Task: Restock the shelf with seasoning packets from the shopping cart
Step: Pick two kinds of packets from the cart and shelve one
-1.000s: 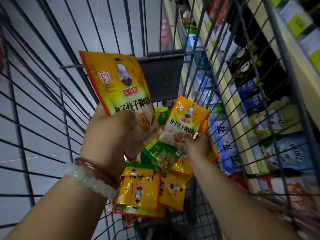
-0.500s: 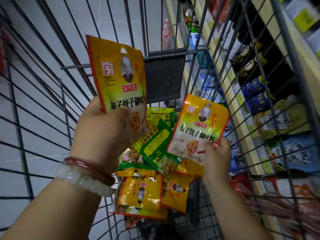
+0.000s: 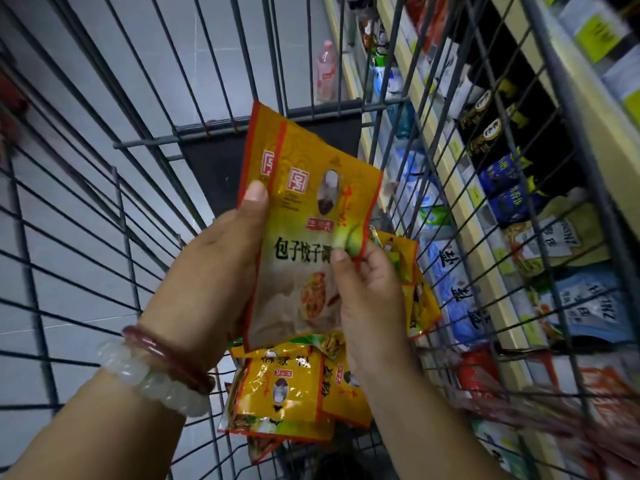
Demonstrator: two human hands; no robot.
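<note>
Item: two yellow seasoning packets (image 3: 304, 216), stacked one over the other, the rear one showing as a strip along the left and top edge of the front one. I am holding the pair upright above the shopping cart (image 3: 149, 143). My left hand (image 3: 221, 268) is gripping the stack from its left side, thumb lying across the front face near the red square logo, fingers hidden behind. My right hand (image 3: 367, 292) is pinching the right edge of the front packet between thumb and forefinger, just beside the black printed characters.

Item: loose packets in the cart (image 3: 287, 393). These are lying in a heap on the wire floor beneath my hands, yellow with red borders, overlapping one another; one more yellow packet (image 3: 398, 251) is showing behind my right hand, near the cart's right wall.

Item: bracelets. I am wearing a pale beaded bracelet (image 3: 152, 379) and a dark red bangle (image 3: 166, 358) touching each other on my left wrist.

Item: shelf (image 3: 460, 209). It is running along the right, seen through the cart's wires, carrying blue-and-white bags (image 3: 460, 292), dark packs (image 3: 491, 129) and pale labelled pouches (image 3: 554, 244).

Item: pink bottle (image 3: 325, 74), standing beyond the cart's far end, blurred.
</note>
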